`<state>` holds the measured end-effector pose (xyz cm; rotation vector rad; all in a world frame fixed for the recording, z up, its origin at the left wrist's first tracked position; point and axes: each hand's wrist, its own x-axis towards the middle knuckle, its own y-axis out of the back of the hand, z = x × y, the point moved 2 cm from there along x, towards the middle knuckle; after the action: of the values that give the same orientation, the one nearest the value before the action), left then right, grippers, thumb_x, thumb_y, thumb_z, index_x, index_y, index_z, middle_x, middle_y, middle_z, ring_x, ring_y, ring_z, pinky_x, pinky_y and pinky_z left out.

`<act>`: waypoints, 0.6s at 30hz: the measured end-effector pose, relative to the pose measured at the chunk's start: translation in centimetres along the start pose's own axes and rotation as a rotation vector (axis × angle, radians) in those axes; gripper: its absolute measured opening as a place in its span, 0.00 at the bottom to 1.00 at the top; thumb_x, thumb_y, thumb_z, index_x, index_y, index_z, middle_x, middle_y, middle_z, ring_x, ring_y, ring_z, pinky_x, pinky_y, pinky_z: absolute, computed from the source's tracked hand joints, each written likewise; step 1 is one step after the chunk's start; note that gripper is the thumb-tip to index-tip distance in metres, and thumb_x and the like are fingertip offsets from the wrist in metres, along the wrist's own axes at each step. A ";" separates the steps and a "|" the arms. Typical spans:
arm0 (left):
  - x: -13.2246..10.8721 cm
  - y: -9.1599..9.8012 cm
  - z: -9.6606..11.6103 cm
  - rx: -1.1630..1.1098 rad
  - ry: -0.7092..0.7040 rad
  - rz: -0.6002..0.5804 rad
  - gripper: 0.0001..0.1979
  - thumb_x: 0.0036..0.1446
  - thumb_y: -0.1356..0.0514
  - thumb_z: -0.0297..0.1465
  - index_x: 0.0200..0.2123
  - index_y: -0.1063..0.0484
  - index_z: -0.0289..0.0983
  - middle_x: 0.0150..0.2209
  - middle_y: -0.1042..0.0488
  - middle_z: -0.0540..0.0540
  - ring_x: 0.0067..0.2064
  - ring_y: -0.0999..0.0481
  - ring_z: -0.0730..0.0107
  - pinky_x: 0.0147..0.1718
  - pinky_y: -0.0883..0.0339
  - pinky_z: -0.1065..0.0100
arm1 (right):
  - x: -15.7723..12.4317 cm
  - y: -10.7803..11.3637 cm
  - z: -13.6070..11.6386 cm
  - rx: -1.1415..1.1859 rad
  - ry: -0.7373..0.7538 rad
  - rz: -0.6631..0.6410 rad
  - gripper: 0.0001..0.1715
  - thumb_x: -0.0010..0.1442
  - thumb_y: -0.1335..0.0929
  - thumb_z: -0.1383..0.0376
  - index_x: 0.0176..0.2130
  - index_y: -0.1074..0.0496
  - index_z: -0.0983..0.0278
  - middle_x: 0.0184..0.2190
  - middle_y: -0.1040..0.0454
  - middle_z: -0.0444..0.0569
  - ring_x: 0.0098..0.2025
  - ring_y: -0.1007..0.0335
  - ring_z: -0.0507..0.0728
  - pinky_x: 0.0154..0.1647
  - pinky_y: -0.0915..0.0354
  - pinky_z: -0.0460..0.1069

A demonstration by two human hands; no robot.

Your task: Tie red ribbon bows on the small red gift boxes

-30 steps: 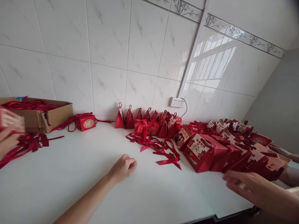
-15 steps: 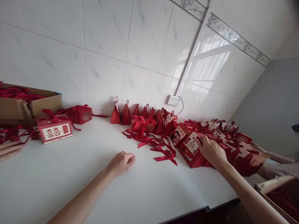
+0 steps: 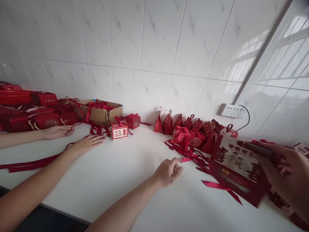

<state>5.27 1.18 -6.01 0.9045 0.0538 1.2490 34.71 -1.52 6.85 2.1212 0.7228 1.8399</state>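
Note:
My right hand (image 3: pixel 287 174), at the right, grips a red gift box (image 3: pixel 238 164) with a white illustrated panel, lifted and tilted above the table. Motion smears both. My left hand (image 3: pixel 167 172) hovers over the white table (image 3: pixel 135 161), fingers loosely curled and apart, with nothing in them. Just beyond it lie tangled red ribbons (image 3: pixel 200 161). Behind the ribbons stand several small red cone-shaped boxes (image 3: pixel 167 124) with loops, and red boxes with bows (image 3: pixel 181 134).
Another person's two hands (image 3: pixel 89 143) rest at the left. Near them are a cardboard box (image 3: pixel 103 117) of red ribbons, a red box with white characters (image 3: pixel 120 132) and a pile of red boxes (image 3: pixel 45 119). A wall socket (image 3: pixel 233 111) has a cable.
The view has swung left. My right hand has lifted the illustrated box off the group at the right. My left hand's fingers have loosened from a fist.

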 end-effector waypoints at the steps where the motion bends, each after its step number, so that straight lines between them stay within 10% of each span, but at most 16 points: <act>1: 0.0 0.3 -0.1 -0.072 0.008 0.061 0.19 0.62 0.53 0.41 0.52 0.37 0.39 0.38 0.24 0.45 0.37 0.26 0.67 0.45 0.35 0.64 | -0.1 -0.4 -2.1 0.067 -0.014 -0.012 0.22 0.52 0.35 0.48 0.44 0.31 0.54 0.37 0.24 0.53 0.33 0.25 0.61 0.26 0.34 0.53; 6: 0.4 1.6 -1.1 -0.393 0.045 0.427 0.31 0.58 0.54 0.53 0.55 0.44 0.36 0.54 0.36 0.35 0.53 0.34 0.57 0.50 0.38 0.56 | -3.0 -6.8 -9.6 0.571 0.028 -0.235 0.20 0.58 0.37 0.55 0.48 0.37 0.61 0.38 0.24 0.53 0.32 0.25 0.58 0.28 0.31 0.50; 10: 0.9 2.0 -1.2 -0.502 0.091 0.446 0.32 0.56 0.50 0.54 0.54 0.44 0.36 0.55 0.36 0.36 0.57 0.36 0.54 0.54 0.41 0.55 | -6.6 -12.0 -11.3 0.803 0.042 -0.270 0.21 0.64 0.40 0.57 0.54 0.43 0.62 0.47 0.28 0.57 0.39 0.26 0.58 0.37 0.29 0.53; 18: 0.9 3.0 -1.2 -0.417 0.200 0.396 0.21 0.54 0.45 0.46 0.43 0.37 0.37 0.42 0.29 0.43 0.43 0.29 0.61 0.45 0.35 0.60 | -8.9 -12.1 -10.9 1.000 0.022 -0.387 0.37 0.64 0.36 0.59 0.64 0.58 0.60 0.61 0.44 0.59 0.61 0.42 0.59 0.58 0.38 0.57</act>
<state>2.64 2.73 -4.58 0.4351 -0.2306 1.6403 20.86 2.71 -4.72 2.1579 2.2213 1.4023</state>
